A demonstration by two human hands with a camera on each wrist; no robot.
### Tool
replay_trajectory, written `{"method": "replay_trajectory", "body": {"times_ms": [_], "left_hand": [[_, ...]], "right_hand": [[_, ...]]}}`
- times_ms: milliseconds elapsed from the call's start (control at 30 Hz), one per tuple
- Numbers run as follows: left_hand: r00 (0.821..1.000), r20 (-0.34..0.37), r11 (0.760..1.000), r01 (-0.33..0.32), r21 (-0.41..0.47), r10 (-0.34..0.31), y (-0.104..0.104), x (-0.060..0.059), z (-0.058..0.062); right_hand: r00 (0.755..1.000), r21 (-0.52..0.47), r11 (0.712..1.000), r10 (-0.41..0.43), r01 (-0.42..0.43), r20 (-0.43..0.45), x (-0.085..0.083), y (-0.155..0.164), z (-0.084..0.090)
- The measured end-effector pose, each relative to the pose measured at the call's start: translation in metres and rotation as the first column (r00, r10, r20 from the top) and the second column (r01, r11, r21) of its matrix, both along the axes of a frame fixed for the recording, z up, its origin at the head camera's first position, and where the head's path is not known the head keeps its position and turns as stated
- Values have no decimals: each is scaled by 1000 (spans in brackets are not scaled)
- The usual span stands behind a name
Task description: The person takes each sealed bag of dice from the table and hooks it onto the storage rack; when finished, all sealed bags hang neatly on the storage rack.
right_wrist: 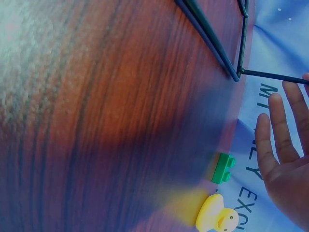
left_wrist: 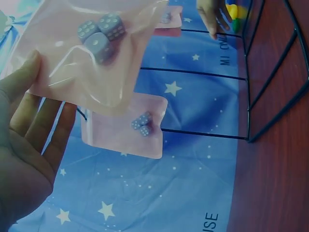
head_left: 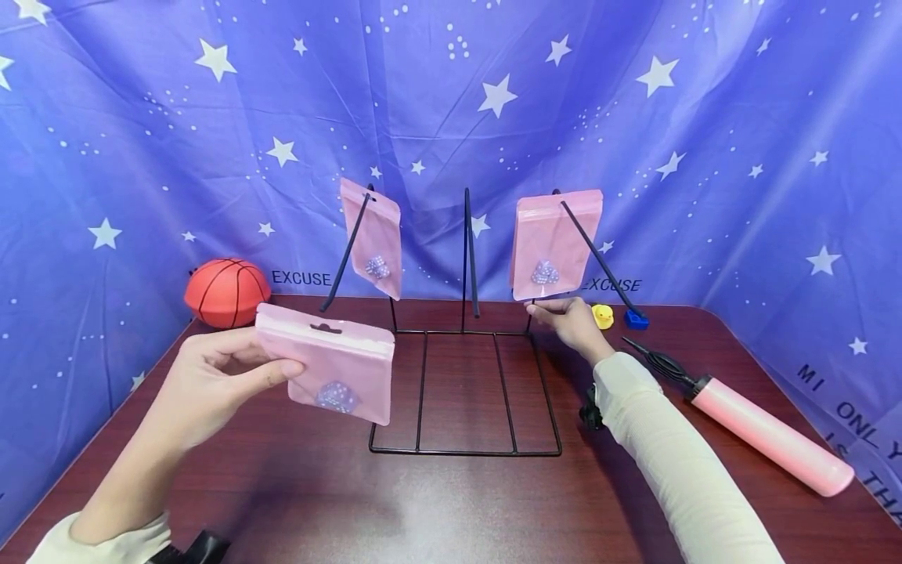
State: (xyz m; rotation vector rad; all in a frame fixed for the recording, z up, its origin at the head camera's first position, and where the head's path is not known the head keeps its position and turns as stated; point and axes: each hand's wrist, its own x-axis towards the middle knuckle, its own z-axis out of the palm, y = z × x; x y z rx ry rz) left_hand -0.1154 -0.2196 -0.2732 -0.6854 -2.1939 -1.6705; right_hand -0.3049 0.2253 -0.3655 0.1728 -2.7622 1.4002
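Note:
My left hand [head_left: 211, 384] holds a pink zip pouch [head_left: 362, 376] by its left side, thumb in front and fingers behind. The pouch tilts in front of a black wire display rack [head_left: 465, 452]; a hang slot shows near its top, and dice [left_wrist: 99, 41] show through its front. Another pink pouch [head_left: 380, 227] with dice hangs on the rack's left prong. On the right prong hangs a further pink pouch [head_left: 557, 235]; its edge looks doubled. Below it, my right hand [head_left: 574, 323] pinches the rack's right upright, its other fingers [right_wrist: 277, 128] fairly straight.
An orange toy basketball [head_left: 227, 294] sits at the back left of the table. Behind my right hand are a yellow rubber duck [head_left: 602, 316], a blue toy block [head_left: 636, 319] and a green toy block [right_wrist: 223, 168]. A pink hand pump [head_left: 771, 435] lies at the right. The middle prong [head_left: 472, 258] is bare.

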Motion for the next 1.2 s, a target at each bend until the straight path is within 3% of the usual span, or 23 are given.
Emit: {"method": "replay_trajectory", "body": {"times_ms": [167,367,633,767,1200], "left_hand": [[1000,-18,998,-7,70,8,2,1,2],[999,2,995,-44,90,44,6,1,1],[988,32,988,-151,32,150,11,-3,3],[980,45,981,-196,5,196,14,-7,5],[977,40,978,-209,23,208,21,-33,8]], "right_hand": [[1000,16,1000,0,0,-18,-1,1,-2],[1000,10,1000,-3,3,-18,-1,1,-3],[1000,9,1000,-5,5,-6,-3,1,-4],[1000,17,1000,-1,1,-22,-2,2,-4],[1000,14,1000,8,-7,-20,-3,1,-3]]}}
